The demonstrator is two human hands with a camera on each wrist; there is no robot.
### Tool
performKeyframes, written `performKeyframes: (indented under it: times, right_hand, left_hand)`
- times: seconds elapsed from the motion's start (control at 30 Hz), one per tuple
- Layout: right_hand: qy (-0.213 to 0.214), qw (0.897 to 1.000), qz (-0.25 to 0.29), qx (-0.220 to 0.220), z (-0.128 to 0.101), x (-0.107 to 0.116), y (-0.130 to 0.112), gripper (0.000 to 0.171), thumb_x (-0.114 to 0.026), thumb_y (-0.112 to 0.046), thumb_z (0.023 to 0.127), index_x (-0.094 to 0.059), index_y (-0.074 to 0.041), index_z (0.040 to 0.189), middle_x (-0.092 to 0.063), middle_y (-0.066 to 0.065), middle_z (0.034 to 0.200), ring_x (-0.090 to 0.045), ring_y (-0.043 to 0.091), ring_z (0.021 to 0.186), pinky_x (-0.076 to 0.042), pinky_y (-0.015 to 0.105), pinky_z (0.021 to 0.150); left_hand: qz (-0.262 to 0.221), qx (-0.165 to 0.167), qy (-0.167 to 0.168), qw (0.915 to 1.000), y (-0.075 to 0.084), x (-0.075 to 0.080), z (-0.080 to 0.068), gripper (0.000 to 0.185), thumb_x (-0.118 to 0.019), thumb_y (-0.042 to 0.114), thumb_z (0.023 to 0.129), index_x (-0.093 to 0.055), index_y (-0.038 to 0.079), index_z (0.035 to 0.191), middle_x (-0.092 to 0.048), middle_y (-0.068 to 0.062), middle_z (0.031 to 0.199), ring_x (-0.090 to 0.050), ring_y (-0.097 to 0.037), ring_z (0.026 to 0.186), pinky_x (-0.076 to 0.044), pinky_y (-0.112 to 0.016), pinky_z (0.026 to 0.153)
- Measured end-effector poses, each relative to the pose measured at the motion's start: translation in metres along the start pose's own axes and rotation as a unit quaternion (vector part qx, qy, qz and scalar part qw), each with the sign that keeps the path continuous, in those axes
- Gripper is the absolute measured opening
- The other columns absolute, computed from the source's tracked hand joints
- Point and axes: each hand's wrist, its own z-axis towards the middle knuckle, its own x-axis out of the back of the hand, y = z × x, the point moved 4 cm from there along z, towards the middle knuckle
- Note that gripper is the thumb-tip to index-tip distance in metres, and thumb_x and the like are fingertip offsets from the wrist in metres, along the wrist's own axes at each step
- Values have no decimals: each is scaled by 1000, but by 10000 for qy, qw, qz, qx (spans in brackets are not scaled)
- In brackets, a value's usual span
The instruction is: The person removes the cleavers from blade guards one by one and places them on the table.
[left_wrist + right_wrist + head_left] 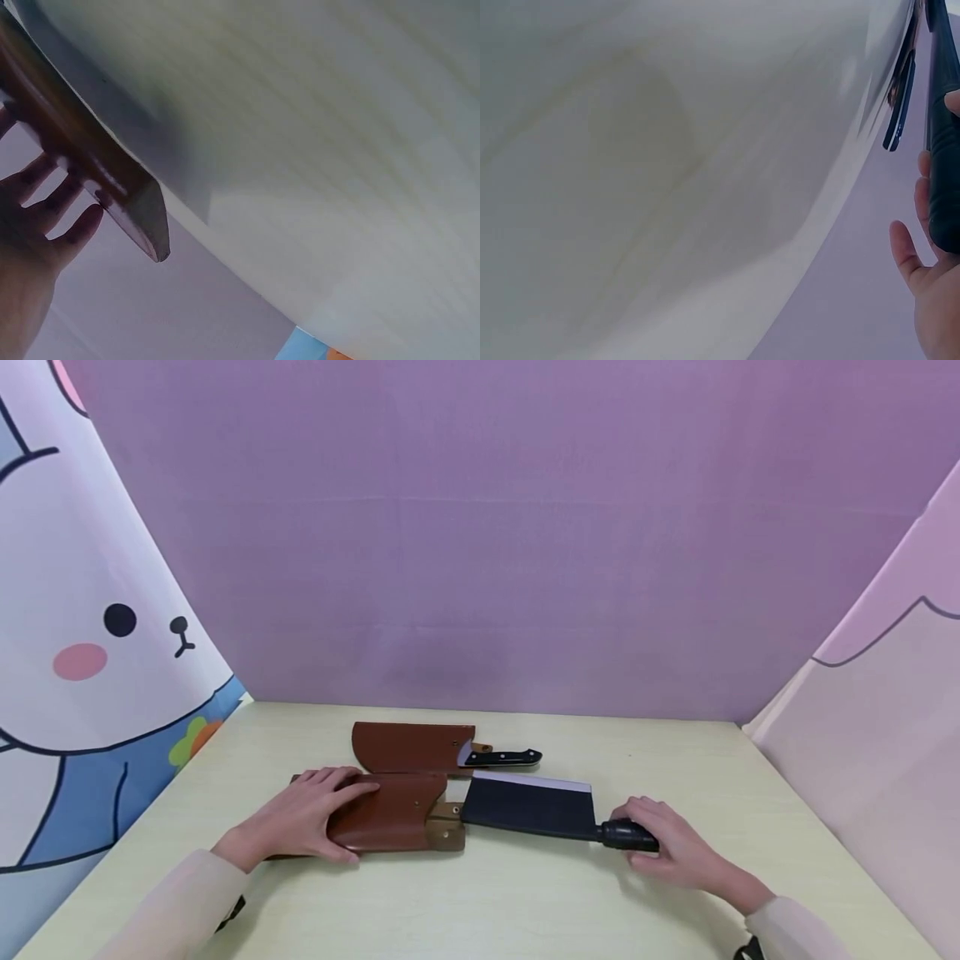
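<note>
A brown leather knife sheath [397, 814] lies on the table in the head view, its snap-strap end towards the right. My left hand [311, 814] holds its left part from above, thumb along the near edge and fingers over the far side. In the left wrist view the fingers touch the sheath [82, 135] along one side. My right hand [667, 847] grips the black handle [628, 835] of a cleaver [532, 806]. The cleaver's dark blade, silver edge facing away, reaches left to the sheath's strap end. The right wrist view shows the handle [943, 165] in the fingers.
Behind the first sheath lies a second brown sheath [408, 747], with a black-handled knife [506, 758] in it. The pale table [480, 910] ends at a purple backdrop [510, 568]. Printed panels [75, 585] flank both sides.
</note>
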Motion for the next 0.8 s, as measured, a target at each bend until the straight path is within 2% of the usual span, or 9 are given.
performKeyframes:
  times: [0.33,0.8]
  right_hand:
    - [21,10000,0,66,-13,0,14,47,-71,-8,58,-58,-16,103,-53,-17,89,-44,-3,79,-37,25,71]
    - [-107,9998,180,1,-23,8,21,49,-71,-5,58,-57,-16,104,-53,-17,89,-45,-3,79,-36,25,70]
  left_hand:
    - [-69,-53,-46,10000,4,-7,6,95,-58,82,56,-46,28,134,-46,-3,130,-45,-24,116,-38,-50,91]
    - [-147,-226,-124,9996,5,-13,14,96,-55,83,57,-46,26,134,-46,-5,129,-46,-24,114,-38,-50,90]
